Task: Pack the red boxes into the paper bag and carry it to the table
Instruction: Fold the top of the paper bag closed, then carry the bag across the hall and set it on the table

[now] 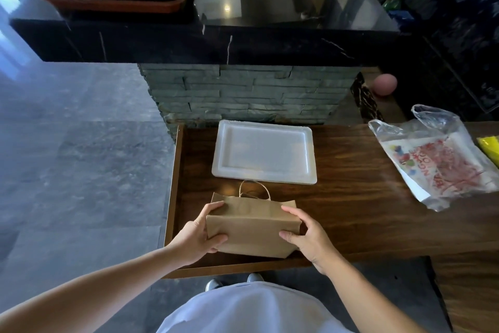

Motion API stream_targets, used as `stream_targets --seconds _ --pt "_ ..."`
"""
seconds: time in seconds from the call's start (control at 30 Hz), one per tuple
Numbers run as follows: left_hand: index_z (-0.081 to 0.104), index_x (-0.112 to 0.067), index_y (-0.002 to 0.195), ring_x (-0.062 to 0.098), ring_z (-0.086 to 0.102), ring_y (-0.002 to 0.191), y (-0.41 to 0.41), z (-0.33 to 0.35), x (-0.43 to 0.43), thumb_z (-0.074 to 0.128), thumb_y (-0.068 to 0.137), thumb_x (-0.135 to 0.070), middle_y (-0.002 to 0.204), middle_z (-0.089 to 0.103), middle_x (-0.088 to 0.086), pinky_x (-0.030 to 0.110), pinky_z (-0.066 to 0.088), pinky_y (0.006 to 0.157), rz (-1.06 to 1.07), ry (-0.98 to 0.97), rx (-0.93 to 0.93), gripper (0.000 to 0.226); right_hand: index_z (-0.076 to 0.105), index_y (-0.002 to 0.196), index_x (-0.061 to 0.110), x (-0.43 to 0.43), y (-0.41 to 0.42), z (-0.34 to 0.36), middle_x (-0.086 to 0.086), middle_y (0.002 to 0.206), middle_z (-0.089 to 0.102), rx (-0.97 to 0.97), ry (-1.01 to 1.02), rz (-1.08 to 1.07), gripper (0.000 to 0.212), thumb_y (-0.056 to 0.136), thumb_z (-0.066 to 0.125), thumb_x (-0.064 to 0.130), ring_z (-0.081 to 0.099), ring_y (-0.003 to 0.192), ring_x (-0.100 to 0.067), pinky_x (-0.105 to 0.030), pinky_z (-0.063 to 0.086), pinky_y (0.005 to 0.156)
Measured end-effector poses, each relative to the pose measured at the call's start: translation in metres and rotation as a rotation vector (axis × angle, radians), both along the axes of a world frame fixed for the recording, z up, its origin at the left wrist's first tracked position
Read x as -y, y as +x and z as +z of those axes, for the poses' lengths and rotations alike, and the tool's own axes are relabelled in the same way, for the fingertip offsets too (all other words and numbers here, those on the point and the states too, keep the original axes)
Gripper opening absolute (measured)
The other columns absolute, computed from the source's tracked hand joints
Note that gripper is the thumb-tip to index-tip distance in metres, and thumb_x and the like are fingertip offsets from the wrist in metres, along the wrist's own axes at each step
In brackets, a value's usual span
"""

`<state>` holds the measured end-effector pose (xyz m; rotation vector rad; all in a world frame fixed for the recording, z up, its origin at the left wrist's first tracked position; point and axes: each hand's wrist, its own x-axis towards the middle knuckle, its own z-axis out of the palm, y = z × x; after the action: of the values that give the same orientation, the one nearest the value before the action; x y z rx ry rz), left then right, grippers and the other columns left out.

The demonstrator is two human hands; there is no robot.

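My left hand (pixel 201 235) fingers clasping the left end of the paper bag (pixel 252 227), bag lying on its side on the wooden table (pixel 351 213), contents hidden, white tray (pixel 264 155) empty behind it, my right hand (pixel 307 238) fingers gripping the bag's right end, clear plastic bag (pixel 437 159) holding printed packaging far right.

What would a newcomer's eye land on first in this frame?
First, the brown paper bag lying on its side near the front edge of the wooden table, gripped at its ends by the left hand and right hand. Just behind it sits an empty white tray, and to the right a clear plastic bag with red print. No red boxes are visible.
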<state>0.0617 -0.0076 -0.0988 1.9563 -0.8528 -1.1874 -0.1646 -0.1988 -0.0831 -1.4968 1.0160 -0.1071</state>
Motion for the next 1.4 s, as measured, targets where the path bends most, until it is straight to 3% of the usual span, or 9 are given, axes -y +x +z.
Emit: stream_targets --seconds 0.2,0.3,0.43,0.63,0.83,0.93,1.03,1.2,1.4 --pt "0.030 -0.061 0.129 0.020 0.074 0.065 0.005 0.021 -0.005 0.073 0.083 -0.027 0.117 0.053 -0.010 0.021 0.059 0.055 0.097 -0.053 0.120 0.071 0.057 0.114 0.060 0.008 0.016 0.016 0.030 0.111 0.060 0.039 -0.041 0.049 0.062 0.074 0.082 0.019 0.054 0.105 0.004 -0.017 0.049 0.083" --pt "0.035 -0.047 0.136 0.023 0.067 0.068 0.005 0.031 -0.010 0.075 0.081 -0.030 0.125 0.038 -0.019 0.016 0.055 0.053 0.154 -0.088 0.262 0.071 0.059 0.112 0.058 0.011 0.028 0.022 0.031 0.117 0.055 0.074 -0.061 0.051 0.061 0.073 0.083 0.018 0.051 0.108 0.003 -0.025 0.048 0.092" --pt "0.039 -0.037 0.139 0.006 0.049 0.104 0.000 0.040 -0.019 0.078 0.078 -0.033 0.116 0.038 -0.020 0.020 0.053 0.078 0.241 -0.141 0.388 0.073 0.063 0.109 0.055 0.013 0.043 0.028 0.025 0.123 0.048 0.140 -0.056 0.054 0.058 0.073 0.083 0.014 0.046 0.113 -0.003 -0.029 0.047 0.094" --pt "0.038 -0.041 0.137 0.006 0.049 0.106 -0.015 0.060 -0.040 0.080 0.075 -0.033 0.117 0.038 -0.018 0.029 0.058 0.077 0.433 -0.162 0.416 0.075 0.064 0.111 0.052 0.015 0.066 0.053 0.019 0.128 0.047 0.226 -0.044 0.183 0.056 0.076 0.080 0.011 0.044 0.115 -0.009 -0.032 0.047 0.097" --pt "0.040 -0.027 0.139 0.013 0.049 0.109 -0.035 0.085 -0.092 0.080 0.076 -0.029 0.122 0.042 -0.006 0.036 0.055 0.084 0.603 -0.152 0.486 0.075 0.066 0.113 0.044 -0.009 0.098 0.091 0.014 0.126 0.054 0.272 0.035 0.445 0.053 0.079 0.075 0.004 0.049 0.116 -0.012 -0.040 0.049 0.100" --pt "0.041 -0.025 0.139 0.009 0.048 0.111 -0.046 0.099 -0.134 0.076 0.077 -0.031 0.125 0.044 -0.008 0.026 0.050 0.084 0.715 -0.173 0.495 0.072 0.064 0.113 0.044 -0.040 0.117 0.110 0.007 0.126 0.057 0.282 0.036 0.571 0.052 0.080 0.075 0.006 0.053 0.113 -0.014 -0.038 0.052 0.095" --pt "0.040 -0.026 0.140 0.013 0.052 0.107 -0.058 0.109 -0.181 0.076 0.082 -0.021 0.122 0.043 -0.017 0.022 0.050 0.069 0.804 -0.186 0.490 0.068 0.065 0.111 0.046 -0.079 0.133 0.126 0.003 0.119 0.061 0.281 0.048 0.672 0.053 0.079 0.076 0.006 0.058 0.104 -0.020 -0.038 0.054 0.090" --pt "0.042 -0.039 0.132 0.000 0.047 0.113 -0.084 0.123 -0.280 0.077 0.076 -0.012 0.126 0.042 -0.028 0.000 0.041 0.080 0.954 -0.235 0.528 0.071 0.069 0.107 0.041 -0.174 0.158 0.141 0.001 0.112 0.066 0.298 0.136 0.830 0.052 0.076 0.077 0.000 0.061 0.085 -0.017 -0.038 0.056 0.076" --pt "0.053 -0.049 0.120 0.014 0.059 0.082 -0.142 0.135 -0.450 0.074 0.067 -0.019 0.112 0.057 -0.003 0.026 0.053 0.068 1.210 -0.355 0.331 0.064 0.069 0.108 0.036 -0.352 0.174 0.142 0.003 0.108 0.069 0.270 0.200 1.059 0.040 0.081 0.075 0.007 0.061 0.080 -0.016 -0.038 0.051 0.063"
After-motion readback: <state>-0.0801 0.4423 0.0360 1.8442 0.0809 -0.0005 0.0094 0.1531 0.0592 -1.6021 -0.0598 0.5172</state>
